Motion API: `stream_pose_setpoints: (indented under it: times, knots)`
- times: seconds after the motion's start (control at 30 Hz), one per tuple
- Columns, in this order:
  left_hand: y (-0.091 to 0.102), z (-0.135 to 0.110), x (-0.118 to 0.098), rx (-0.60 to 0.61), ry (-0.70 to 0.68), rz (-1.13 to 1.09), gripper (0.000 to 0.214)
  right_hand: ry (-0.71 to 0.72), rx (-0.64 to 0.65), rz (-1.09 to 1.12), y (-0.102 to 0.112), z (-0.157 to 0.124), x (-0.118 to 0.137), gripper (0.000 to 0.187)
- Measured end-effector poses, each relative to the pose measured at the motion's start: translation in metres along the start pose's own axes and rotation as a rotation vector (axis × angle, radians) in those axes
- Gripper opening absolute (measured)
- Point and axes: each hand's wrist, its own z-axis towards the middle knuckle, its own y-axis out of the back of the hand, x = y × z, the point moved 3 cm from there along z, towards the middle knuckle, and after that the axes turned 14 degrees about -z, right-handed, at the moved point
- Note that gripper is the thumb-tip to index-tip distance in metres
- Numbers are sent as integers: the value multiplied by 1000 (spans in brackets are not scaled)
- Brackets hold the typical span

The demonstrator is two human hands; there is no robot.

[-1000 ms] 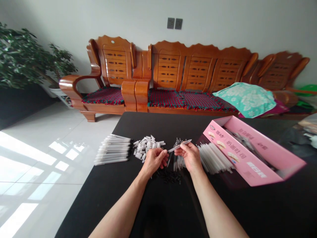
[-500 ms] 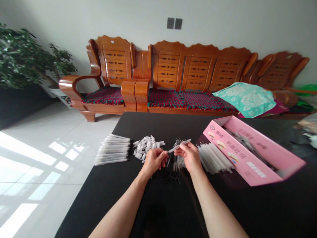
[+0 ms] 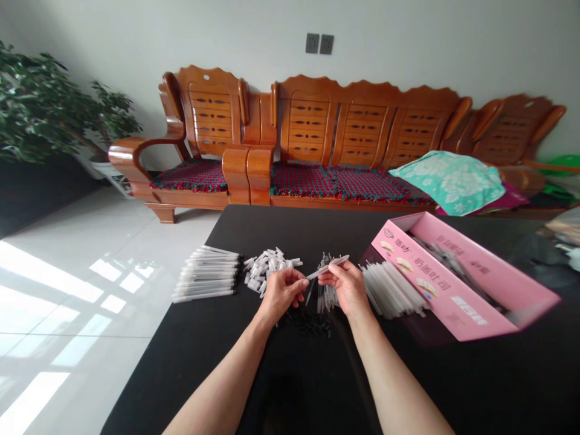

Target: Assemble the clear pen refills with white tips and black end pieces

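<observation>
My right hand [image 3: 347,285] is closed around a clear pen barrel [image 3: 333,263] that slants up to the right. My left hand [image 3: 281,291] pinches something small at the barrel's near end; I cannot make out what. Both hands hover above a pile of small black parts [image 3: 309,322] on the black table [image 3: 317,386]. Behind the hands lie thin pen refills [image 3: 325,294]. A heap of clear caps [image 3: 267,266] sits just left of my left hand. Clear barrels [image 3: 390,288] lie right of my right hand. Finished white pens [image 3: 207,274] are stacked at the far left.
An open pink cardboard box [image 3: 457,290] stands on the table at the right. Beyond the table is a wooden sofa set [image 3: 317,133] with red cushions and a green pillow [image 3: 448,178]. A potted plant [image 3: 40,109] stands left, over white floor tiles.
</observation>
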Motion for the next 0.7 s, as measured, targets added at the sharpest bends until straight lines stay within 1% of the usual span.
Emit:
stream_pose_setpoints:
  times: [0.07, 0.13, 0.27, 0.33, 0.4, 0.5, 0.57, 0.63, 0.7]
  knots:
    - [0, -1, -4, -27, -32, -35, 52, -2, -5, -3, 0, 0, 0, 24]
    - [0, -1, -5, -29, -9, -42, 57, -2, -7, -4, 0, 0, 0, 24]
    - [-1, -1, 0, 26, 89, -10, 56, 6, 3, 3, -1, -1, 2, 25]
    - [-1, -1, 0, 25, 73, 2, 48, 5, 8, 1, -1, -1, 2, 24]
    - [0, -1, -2, -2, 36, -18, 43, 4, 7, 1, -1, -1, 2, 23]
    - [1, -1, -6, -34, -21, -34, 52, 1, 0, -2, 0, -1, 1, 23]
    - [1, -2, -5, -25, -9, 6, 53, 1, 2, -5, 0, -1, 0, 23]
    - [1, -2, -2, 4, 38, 53, 55, 4, 9, -8, 0, 0, 0, 23]
    - [0, -2, 1, 33, 62, 84, 53, 7, 18, -11, 1, 0, -1, 23]
